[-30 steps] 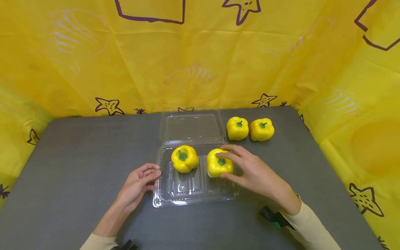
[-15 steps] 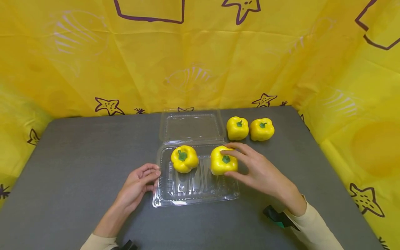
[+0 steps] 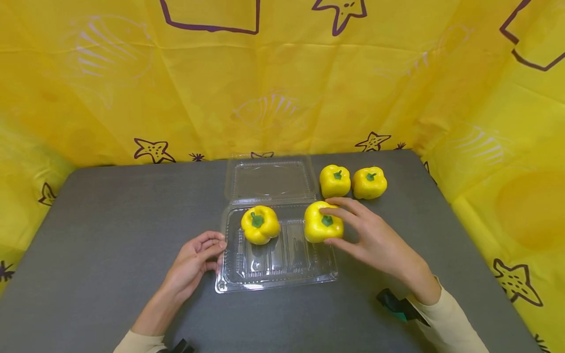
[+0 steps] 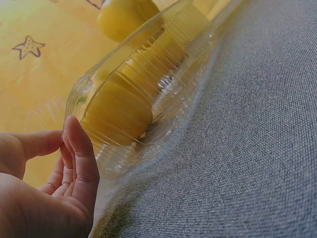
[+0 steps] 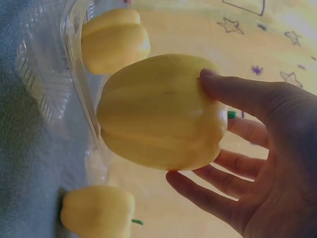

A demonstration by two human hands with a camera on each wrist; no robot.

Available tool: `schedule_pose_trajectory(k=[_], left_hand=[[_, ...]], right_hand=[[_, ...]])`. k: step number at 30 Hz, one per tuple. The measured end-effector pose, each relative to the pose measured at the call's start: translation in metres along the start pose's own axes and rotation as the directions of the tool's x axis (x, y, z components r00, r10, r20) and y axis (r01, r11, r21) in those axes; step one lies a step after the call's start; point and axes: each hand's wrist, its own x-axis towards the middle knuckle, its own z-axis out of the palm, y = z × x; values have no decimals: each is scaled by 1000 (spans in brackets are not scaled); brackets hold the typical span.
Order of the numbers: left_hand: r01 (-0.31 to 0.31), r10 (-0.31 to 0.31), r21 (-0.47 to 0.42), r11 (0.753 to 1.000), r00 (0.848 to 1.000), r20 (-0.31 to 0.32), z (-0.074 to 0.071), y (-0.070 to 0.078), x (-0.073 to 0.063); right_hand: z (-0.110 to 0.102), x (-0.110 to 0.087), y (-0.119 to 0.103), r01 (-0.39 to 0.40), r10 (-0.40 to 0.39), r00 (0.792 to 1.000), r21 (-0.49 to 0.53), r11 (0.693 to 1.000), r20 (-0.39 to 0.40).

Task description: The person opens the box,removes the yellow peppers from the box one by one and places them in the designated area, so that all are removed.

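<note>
My right hand [image 3: 375,238] grips a yellow bell pepper [image 3: 323,223] with a green stem, thumb on one side and fingers on the other. In the right wrist view this held pepper [image 5: 163,111] is raised above the rim of a clear plastic clamshell container [image 3: 275,282]. A second bell pepper [image 3: 260,225] sits inside the container's base, toward its left. At the left rim, my left hand [image 3: 194,264] pinches the container's edge between thumb and fingers; the left wrist view shows the thumb and fingertips [image 4: 74,131] meeting at that rim.
The container's lid [image 3: 272,180] lies folded back behind the base. Two more bell peppers, a nearer-left one [image 3: 334,182] and one at its right [image 3: 370,183], stand on the grey table [image 3: 132,220]. A yellow patterned cloth [image 3: 282,73] hangs behind and beside the table.
My right hand has moved rightward and a little away from me, lifting the held bell pepper toward the container's right rim. My left hand has stayed at the left rim.
</note>
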Motion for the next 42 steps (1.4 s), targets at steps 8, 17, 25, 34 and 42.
schedule_pose_trajectory(k=[8,17,25,34,42], left_hand=[[-2,2,0,1000,1000,0,0,-1,0],[8,-7,5,1000,1000,-9,0,-1,1],[13,-13,7,1000,1000,-18,0,-1,1],[11,-10,17,1000,1000,-24,0,-1,1],[25,-24,35,999,998,-52,1,-1,1]], right_hand=[[-2,-3,6,-20,21,1000,56,998,-18],[-12,-5,11,-41,44,998,74,996,-40],[-14,-5,17,-37,41,998,85,996,-52],[-14,-10,29,-96,101,994,98,991,-52],[-16,-15,34,-135,140,989,97,986,-46]])
